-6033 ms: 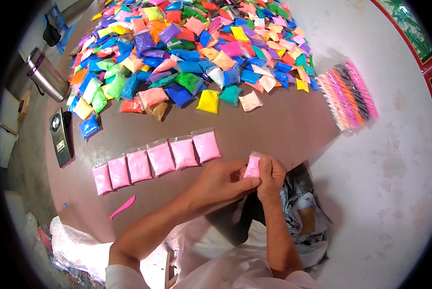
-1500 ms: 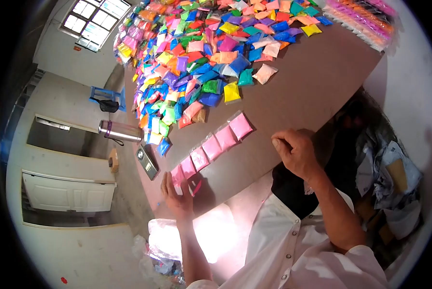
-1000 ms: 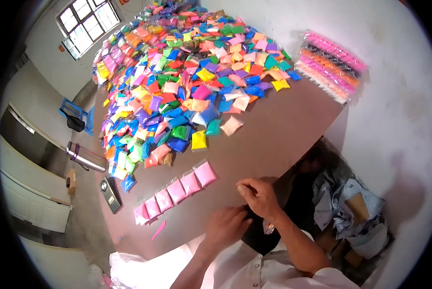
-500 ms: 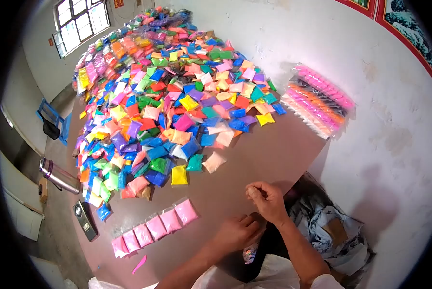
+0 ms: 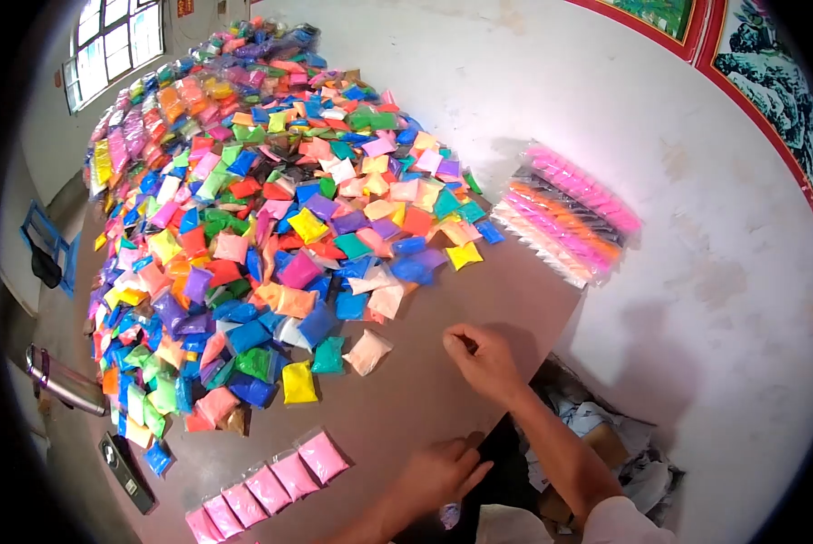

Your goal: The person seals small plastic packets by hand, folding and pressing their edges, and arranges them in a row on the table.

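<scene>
My right hand is over the bare right part of the brown table, its fingers curled in a pinch. Whatever may be between those fingertips is too small or hidden to make out. Lower down, at the table's near edge, my left hand has its fingers loosely bent and apart, with nothing seen in them. A small patterned thing shows just below it; I cannot tell if they touch. To the left lies a joined strip of pink packets. A peach packet and a yellow packet lie beyond my hands.
A large heap of colourful packets covers the table's far and left parts. Bundled packet strips lie by the wall. A steel flask and a dark device are at left. Crumpled material and cardboard fill a container below right.
My hands have moved apart: the right slightly up and left, the left lower with its fingers loosened. The view has shifted, and the small pink tool by the strip is out of sight.
</scene>
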Demonstrator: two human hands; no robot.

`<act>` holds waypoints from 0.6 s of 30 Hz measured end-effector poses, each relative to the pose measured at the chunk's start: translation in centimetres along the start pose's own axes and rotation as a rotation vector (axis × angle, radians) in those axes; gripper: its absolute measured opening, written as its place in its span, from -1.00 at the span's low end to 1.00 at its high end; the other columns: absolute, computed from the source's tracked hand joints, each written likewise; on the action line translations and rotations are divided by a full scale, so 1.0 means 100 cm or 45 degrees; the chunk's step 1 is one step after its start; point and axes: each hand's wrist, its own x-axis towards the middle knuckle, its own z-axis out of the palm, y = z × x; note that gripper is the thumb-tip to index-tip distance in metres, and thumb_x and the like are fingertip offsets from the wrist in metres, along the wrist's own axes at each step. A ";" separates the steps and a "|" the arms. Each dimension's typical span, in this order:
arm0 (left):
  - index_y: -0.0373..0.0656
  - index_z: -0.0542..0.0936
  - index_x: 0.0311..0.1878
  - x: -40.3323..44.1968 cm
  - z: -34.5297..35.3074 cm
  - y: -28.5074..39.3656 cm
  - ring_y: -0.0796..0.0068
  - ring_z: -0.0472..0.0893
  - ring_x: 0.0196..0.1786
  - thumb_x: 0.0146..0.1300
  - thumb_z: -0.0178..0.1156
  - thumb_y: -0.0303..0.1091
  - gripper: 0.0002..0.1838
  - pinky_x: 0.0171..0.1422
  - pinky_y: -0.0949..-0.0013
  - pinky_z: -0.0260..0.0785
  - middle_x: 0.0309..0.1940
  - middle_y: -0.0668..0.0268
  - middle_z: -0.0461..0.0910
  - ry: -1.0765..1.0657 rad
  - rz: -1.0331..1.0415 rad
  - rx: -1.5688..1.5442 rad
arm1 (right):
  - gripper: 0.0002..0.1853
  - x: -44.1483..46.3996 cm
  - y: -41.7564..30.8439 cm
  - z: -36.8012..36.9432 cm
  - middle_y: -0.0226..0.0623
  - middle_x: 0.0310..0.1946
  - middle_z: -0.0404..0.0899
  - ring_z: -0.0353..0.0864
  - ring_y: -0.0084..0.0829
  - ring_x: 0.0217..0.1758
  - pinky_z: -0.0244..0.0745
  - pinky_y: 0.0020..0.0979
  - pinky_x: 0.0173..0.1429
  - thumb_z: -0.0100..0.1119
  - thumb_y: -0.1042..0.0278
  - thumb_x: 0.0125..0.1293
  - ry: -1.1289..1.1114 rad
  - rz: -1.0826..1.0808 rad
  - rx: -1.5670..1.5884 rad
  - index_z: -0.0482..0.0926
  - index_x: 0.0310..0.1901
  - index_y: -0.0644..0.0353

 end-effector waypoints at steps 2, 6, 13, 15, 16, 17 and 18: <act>-0.12 0.69 0.02 -0.001 0.002 -0.001 0.21 0.75 -0.12 0.26 0.41 -0.27 -0.70 -0.04 0.20 0.63 -0.02 0.26 0.72 -0.027 -0.005 0.006 | -0.80 0.030 0.018 -0.001 -0.42 -0.37 0.64 0.58 -0.62 -0.30 0.50 -0.46 -0.19 0.26 0.31 0.48 0.084 -0.223 -0.170 0.70 -0.07 0.28; -0.27 0.68 -0.09 0.012 -0.024 0.010 0.21 0.71 -0.35 0.39 0.34 -0.19 -0.71 -0.19 0.22 0.60 -0.31 0.15 0.68 0.023 0.023 0.068 | -0.78 0.087 0.015 -0.012 -0.31 -0.31 0.71 0.64 -0.55 -0.28 0.54 -0.40 -0.16 0.28 0.29 0.45 0.232 -0.213 -0.271 0.71 -0.04 0.26; -0.31 0.64 0.02 0.013 -0.019 0.005 -0.01 0.69 -0.21 0.30 0.36 -0.21 -0.63 -0.10 0.09 0.59 -0.17 0.01 0.67 -0.109 -0.027 -0.092 | -0.69 0.231 0.020 -0.046 -0.05 -0.06 0.76 0.77 -0.16 -0.02 0.63 -0.23 0.11 0.23 0.20 0.41 0.353 -0.345 -0.617 0.72 0.06 0.17; -0.28 0.67 -0.04 0.024 -0.033 0.019 -0.05 0.68 -0.20 0.31 0.35 -0.21 -0.67 -0.08 0.07 0.59 -0.19 0.02 0.67 0.034 -0.202 -0.245 | -0.68 0.266 0.014 -0.049 -0.03 -0.01 0.75 0.76 -0.09 0.04 0.63 -0.19 0.15 0.21 0.22 0.39 0.392 -0.458 -0.627 0.72 0.08 0.16; -0.28 0.67 -0.04 0.026 -0.036 0.021 -0.05 0.68 -0.20 0.31 0.35 -0.21 -0.67 -0.08 0.07 0.59 -0.19 0.02 0.67 0.045 -0.203 -0.238 | -0.66 0.281 0.007 -0.049 -0.02 0.05 0.72 0.74 -0.07 0.08 0.61 -0.17 0.20 0.20 0.24 0.38 0.377 -0.420 -0.700 0.70 0.10 0.15; -0.28 0.67 -0.04 0.030 -0.038 0.021 -0.03 0.68 -0.20 0.31 0.35 -0.21 -0.68 -0.08 0.08 0.59 -0.19 0.03 0.67 0.050 -0.232 -0.276 | -0.64 0.297 0.003 -0.046 -0.01 0.10 0.70 0.71 -0.04 0.13 0.59 -0.15 0.25 0.19 0.26 0.36 0.360 -0.377 -0.768 0.69 0.13 0.15; -0.28 0.67 -0.04 0.032 -0.038 0.019 -0.02 0.68 -0.20 0.31 0.35 -0.21 -0.68 -0.08 0.08 0.59 -0.19 0.03 0.68 0.056 -0.259 -0.314 | -0.64 0.314 0.001 -0.044 -0.01 0.10 0.70 0.71 -0.04 0.13 0.59 -0.15 0.25 0.19 0.26 0.36 0.356 -0.385 -0.762 0.69 0.13 0.15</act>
